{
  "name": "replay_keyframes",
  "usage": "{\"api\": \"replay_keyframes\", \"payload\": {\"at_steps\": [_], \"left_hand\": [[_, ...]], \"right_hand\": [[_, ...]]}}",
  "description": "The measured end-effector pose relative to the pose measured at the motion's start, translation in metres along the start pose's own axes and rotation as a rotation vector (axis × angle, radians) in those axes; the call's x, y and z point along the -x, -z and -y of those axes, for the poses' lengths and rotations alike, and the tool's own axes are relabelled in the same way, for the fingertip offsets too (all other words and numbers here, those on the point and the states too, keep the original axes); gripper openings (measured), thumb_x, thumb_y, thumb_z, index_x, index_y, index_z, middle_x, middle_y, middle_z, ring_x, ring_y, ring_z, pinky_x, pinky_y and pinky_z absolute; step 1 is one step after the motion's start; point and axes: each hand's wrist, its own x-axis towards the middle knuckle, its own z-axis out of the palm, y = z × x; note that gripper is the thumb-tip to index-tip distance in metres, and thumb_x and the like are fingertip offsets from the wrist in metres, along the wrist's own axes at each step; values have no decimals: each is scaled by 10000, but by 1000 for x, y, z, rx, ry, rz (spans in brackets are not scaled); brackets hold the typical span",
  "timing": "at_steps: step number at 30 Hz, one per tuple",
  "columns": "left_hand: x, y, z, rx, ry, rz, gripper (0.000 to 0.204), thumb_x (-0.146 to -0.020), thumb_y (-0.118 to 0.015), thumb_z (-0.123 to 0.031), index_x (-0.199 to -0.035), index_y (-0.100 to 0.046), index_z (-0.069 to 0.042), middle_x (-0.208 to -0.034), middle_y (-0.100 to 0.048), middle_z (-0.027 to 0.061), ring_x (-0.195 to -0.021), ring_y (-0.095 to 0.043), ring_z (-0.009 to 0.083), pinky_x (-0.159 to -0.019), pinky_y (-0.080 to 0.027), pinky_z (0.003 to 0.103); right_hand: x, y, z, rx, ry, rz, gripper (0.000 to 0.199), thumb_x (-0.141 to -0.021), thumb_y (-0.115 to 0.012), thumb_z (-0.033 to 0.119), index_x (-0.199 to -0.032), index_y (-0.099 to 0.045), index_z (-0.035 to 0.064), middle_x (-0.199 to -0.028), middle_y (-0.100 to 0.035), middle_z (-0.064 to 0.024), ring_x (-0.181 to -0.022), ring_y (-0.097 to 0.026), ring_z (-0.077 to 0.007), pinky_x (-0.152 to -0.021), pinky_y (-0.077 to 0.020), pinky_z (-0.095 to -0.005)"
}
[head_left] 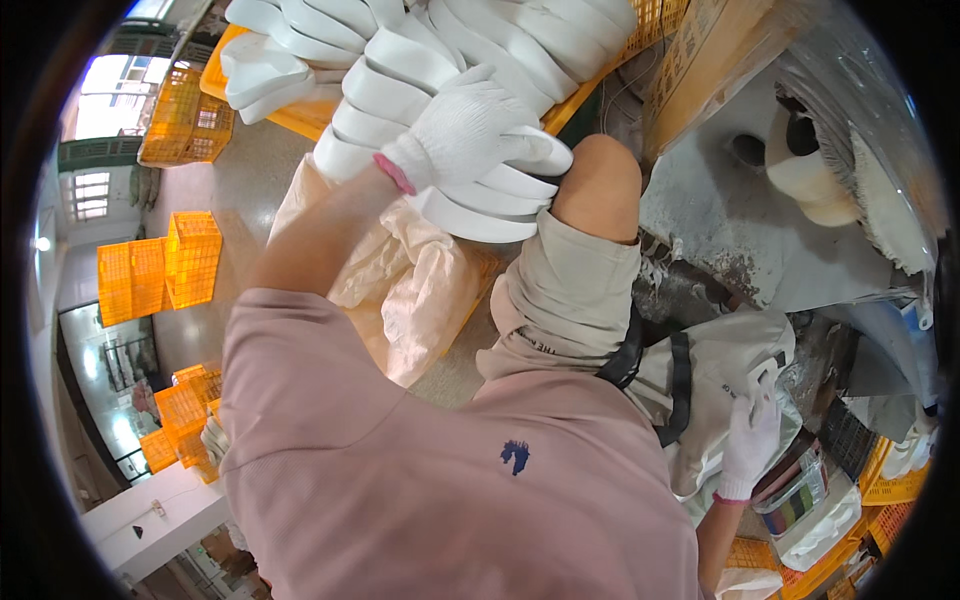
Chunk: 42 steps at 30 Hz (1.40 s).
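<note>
In the upper middle of the frame, the left hand (470, 125) in a white knit glove closes its fingers around a white foam shoe sole (535, 150) atop the leaning stack of white soles (420, 75). The stack could slide off the yellow plastic crate (300, 118) if pulled carelessly. At lower right, the right hand (750, 435) pinches a white piece; I cannot tell what.

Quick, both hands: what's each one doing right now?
Left hand: closed on a white shoe sole atop the stack.
Right hand: gloved, by a white piece; grip cannot be told.
</note>
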Motion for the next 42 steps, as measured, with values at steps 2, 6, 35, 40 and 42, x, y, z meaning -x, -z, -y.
{"api": "replay_keyframes", "payload": {"at_steps": [2, 6, 35, 40, 42], "left_hand": [[1, -7, -4, 94, 157, -299, 227, -963, -659, -397, -1137, -805, -397, -854, -632, 1, -907, -673, 257, -889, -474, 447], [-16, -4, 3, 12, 211, -533, 260, -942, -699, -338, -1167, -809, -267, -932, -726, 58, -905, -674, 316, -856, -500, 472], [-241, -107, -350, 2546, 704, -122, 316, -1052, -674, -148, -1334, -663, -6, -1231, -728, 79, -1103, -702, 218, -970, -568, 366], [-283, -133, -333, 2370, 618, -160, 295, -1080, -621, -193, -1326, -670, -39, -1212, -742, 125, -1088, -722, 254, -948, -576, 373], [-299, -161, -319, 2193, 525, -69, 332, -1093, -621, -255, -1357, -655, -58, -1256, -726, 94, -1134, -706, 250, -979, -570, 386]], "right_hand": [[-26, 1, 40, -13, 172, -75, 528, -961, -717, 102, -1479, -652, 23, -1310, -726, -199, -1171, -692, -334, -1014, -555, -424], [-30, 6, 129, -348, 93, -23, 462, -957, -728, 80, -1416, -718, 40, -1097, -767, -140, -896, -692, -232, -867, -563, -352], [6, 59, 142, -505, -520, -611, 592, -947, -751, 229, -1409, -566, -93, -1198, -701, -262, -1096, -704, -405, -1000, -545, -456], [-50, 84, 109, -338, -320, -464, 649, -973, -657, 146, -1564, -461, -39, -1420, -627, -235, -1215, -666, -391, -1061, -530, -433], [-74, 86, 98, -461, -350, -464, 674, -951, -668, 128, -1572, -459, -33, -1399, -643, -246, -1195, -682, -409, -1042, -548, -438]]}}
